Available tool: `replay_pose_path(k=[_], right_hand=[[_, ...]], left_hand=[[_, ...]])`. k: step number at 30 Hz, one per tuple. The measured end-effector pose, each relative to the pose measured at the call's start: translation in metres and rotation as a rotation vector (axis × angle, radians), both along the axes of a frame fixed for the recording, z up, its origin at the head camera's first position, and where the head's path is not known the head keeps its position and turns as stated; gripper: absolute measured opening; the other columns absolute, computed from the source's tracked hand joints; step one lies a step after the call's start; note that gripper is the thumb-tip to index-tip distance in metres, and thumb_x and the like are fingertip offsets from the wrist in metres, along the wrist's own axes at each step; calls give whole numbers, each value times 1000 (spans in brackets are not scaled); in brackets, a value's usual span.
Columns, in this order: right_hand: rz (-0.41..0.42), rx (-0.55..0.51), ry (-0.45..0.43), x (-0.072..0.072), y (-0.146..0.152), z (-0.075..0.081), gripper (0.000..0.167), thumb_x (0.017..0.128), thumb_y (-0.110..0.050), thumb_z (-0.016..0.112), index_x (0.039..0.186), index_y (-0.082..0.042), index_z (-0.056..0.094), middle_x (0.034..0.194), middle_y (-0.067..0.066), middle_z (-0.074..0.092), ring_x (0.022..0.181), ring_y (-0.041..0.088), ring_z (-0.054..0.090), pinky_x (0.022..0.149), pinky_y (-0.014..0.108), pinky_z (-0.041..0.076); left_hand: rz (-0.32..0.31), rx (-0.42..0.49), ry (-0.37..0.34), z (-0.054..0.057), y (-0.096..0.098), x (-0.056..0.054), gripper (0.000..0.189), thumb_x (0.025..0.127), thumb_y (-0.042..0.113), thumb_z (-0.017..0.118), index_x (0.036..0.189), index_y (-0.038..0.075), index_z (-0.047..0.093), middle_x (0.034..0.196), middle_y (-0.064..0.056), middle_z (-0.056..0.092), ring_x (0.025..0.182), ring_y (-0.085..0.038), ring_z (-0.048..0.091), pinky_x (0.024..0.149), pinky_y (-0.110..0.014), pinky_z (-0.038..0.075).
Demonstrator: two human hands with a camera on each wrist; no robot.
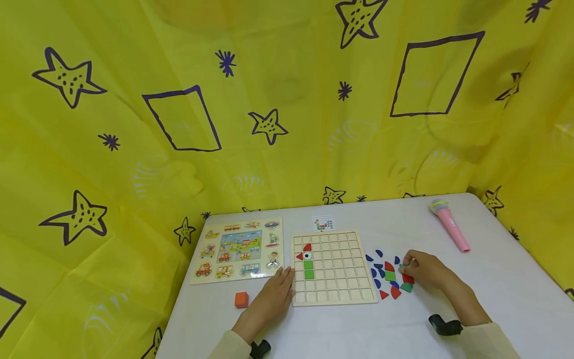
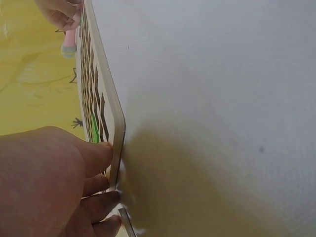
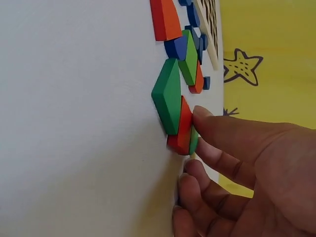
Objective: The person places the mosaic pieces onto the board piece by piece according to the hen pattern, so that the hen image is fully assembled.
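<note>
A wooden grid board (image 1: 334, 269) holds a red quarter-circle (image 1: 307, 247), a red triangle (image 1: 299, 256), an eye tile (image 1: 307, 256) and two green squares (image 1: 309, 269) in its left columns. My left hand (image 1: 279, 289) rests at the board's left edge, fingers extended; in the left wrist view its thumb (image 2: 101, 155) lies on the rim. Over the loose pieces right of the board, my right hand (image 1: 423, 268) pinches a small green piece (image 3: 193, 142) between thumb and index finger. A red piece (image 3: 183, 126) and a dark green piece (image 3: 169, 98) lie right beside it.
Several blue half-circles (image 1: 377, 283), with red and green pieces, lie scattered beside the board. A pattern card (image 1: 323, 224) lies behind it. A picture puzzle (image 1: 197, 259) and an orange cube (image 1: 241, 299) are at left, a pink microphone (image 1: 454, 229) at far right.
</note>
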State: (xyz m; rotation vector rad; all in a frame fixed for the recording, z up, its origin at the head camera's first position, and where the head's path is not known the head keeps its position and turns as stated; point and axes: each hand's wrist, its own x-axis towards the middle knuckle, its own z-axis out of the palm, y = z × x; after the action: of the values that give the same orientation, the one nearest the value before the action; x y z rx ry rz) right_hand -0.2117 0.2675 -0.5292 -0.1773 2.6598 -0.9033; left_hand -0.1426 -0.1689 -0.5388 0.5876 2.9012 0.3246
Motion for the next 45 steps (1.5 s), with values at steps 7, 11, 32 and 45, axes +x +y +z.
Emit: replay_pose_path(k=[7,11,32,45], right_hand=[[-86,81,-12,-3,-3,-1,29,103,-28,67,105,0,60,85,8,58,86,26,56,69,34,49],[-44,69,-1,-7,-1,2,31,102,-24,68,116,2,61,90,10,60,87,26,57,72,37,54],[15,51,166,-2,12,-6,26,98,-10,70,118,7,65,107,22,61,100,39,61,93,62,58],[2,46,196,1,12,-10,26,96,-12,74,113,5,63,90,10,59,86,27,57,79,46,58]], left_hand=[[4,-5,1,-2,0,-1,58,112,27,52,163,3,37,168,-14,40,157,-38,34,126,-52,35],[4,0,2,-3,0,-2,58,112,27,51,163,3,37,168,-14,40,157,-38,33,126,-52,35],[7,-3,-14,0,0,-1,59,112,27,51,163,3,37,169,-14,39,158,-38,32,126,-52,34],[15,9,-17,1,1,0,59,112,27,51,163,4,36,169,-13,39,158,-37,32,126,-52,34]])
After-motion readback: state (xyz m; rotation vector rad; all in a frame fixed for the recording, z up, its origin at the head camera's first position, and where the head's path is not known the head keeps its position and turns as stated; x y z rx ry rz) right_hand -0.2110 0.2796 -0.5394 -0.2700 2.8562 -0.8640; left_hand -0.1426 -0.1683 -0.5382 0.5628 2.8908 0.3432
